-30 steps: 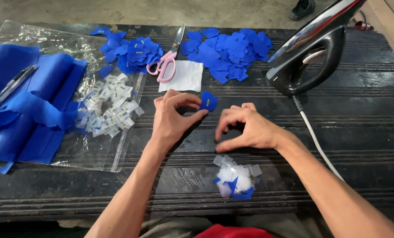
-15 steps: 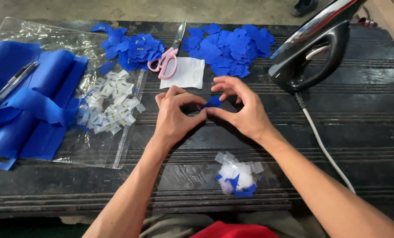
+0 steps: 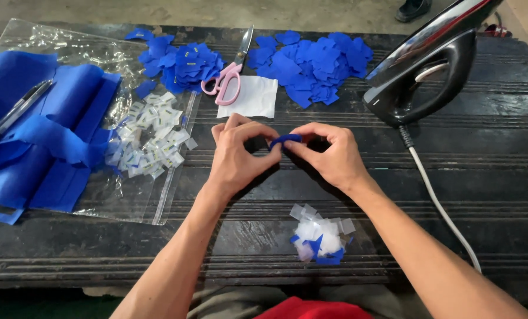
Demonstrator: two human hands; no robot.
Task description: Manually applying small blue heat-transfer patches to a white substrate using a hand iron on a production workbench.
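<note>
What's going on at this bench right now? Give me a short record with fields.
Left hand: pinching one end of the small blue fabric piece
Right hand: pinching its other end
Surface: dark ridged table
Behind the hands: pink-handled scissors, white patch, two heaps of blue cut pieces
Left side: folded blue cloth, clear bag with small white packets, pen
Right side: black iron standing on end, with its cord
Near the person: small pile of white and blue scraps
</note>
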